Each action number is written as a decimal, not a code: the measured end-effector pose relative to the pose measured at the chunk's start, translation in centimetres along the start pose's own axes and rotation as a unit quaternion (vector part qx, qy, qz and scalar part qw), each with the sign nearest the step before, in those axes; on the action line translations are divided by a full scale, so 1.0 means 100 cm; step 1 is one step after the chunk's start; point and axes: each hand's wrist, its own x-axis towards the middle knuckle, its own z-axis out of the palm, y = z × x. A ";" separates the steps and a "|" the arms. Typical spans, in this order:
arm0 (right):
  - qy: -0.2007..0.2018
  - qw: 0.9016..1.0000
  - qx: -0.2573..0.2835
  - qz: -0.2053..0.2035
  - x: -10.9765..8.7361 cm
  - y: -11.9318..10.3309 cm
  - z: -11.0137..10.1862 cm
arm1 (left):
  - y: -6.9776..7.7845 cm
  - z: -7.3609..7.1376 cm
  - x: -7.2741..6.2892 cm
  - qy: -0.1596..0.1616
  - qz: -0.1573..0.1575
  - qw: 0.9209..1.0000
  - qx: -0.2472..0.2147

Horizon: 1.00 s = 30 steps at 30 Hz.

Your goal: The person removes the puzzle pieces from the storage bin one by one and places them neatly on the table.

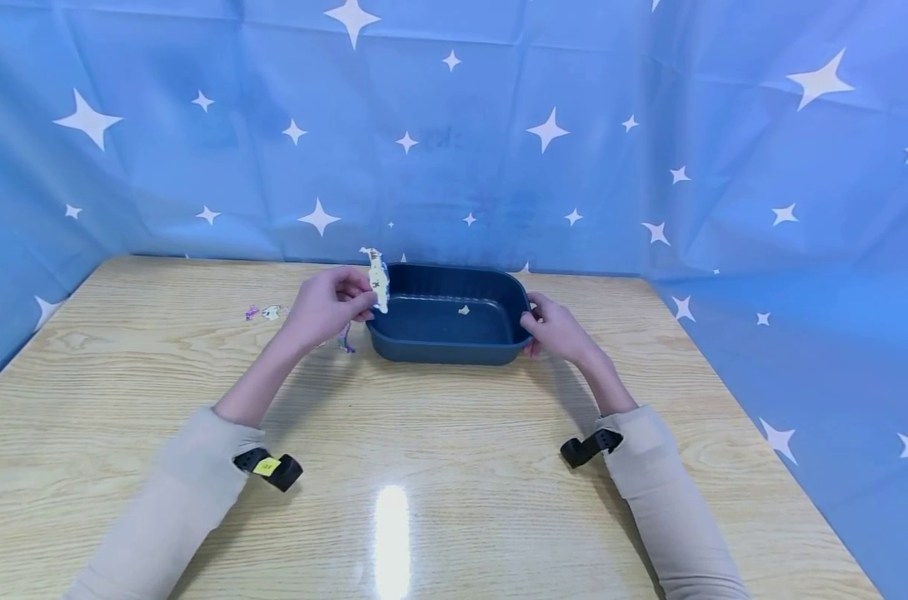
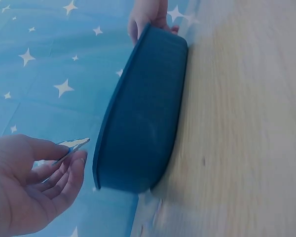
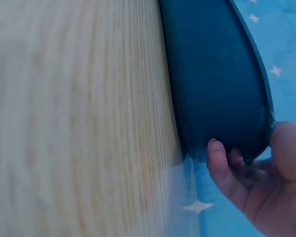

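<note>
My left hand [image 1: 332,305] pinches a thin, flat cutout [image 1: 378,282], whitish with a brown top and blue edge, between thumb and fingers. It is held up beside the left rim of a dark blue rectangular tub [image 1: 446,353]. In the left wrist view the cutout [image 2: 75,143] shows nearly edge-on, just left of the tub wall. My right hand [image 1: 557,329] grips the tub's right end, thumb over the rim and fingers against the outside, as the right wrist view also shows. Inside the tub lies a small pale piece [image 1: 464,310].
Left of the tub, small flat pieces lie on the wooden table [image 1: 439,433]: a pink-purple one [image 1: 251,312], a white one [image 1: 271,312] and a purple one [image 1: 346,340] near the tub. A blue star-patterned curtain [image 1: 439,167] hangs behind the table.
</note>
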 end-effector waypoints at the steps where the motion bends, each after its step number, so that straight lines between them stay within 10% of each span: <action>1: -0.001 1.000 -0.002 0.000 -0.002 -0.005 0.000 | -0.002 -0.004 -0.002 -0.001 -0.003 1.000 0.002; 30: 0.015 1.000 0.003 -0.013 0.011 0.027 0.002 | -0.057 -0.091 -0.062 -0.113 -0.143 0.978 0.104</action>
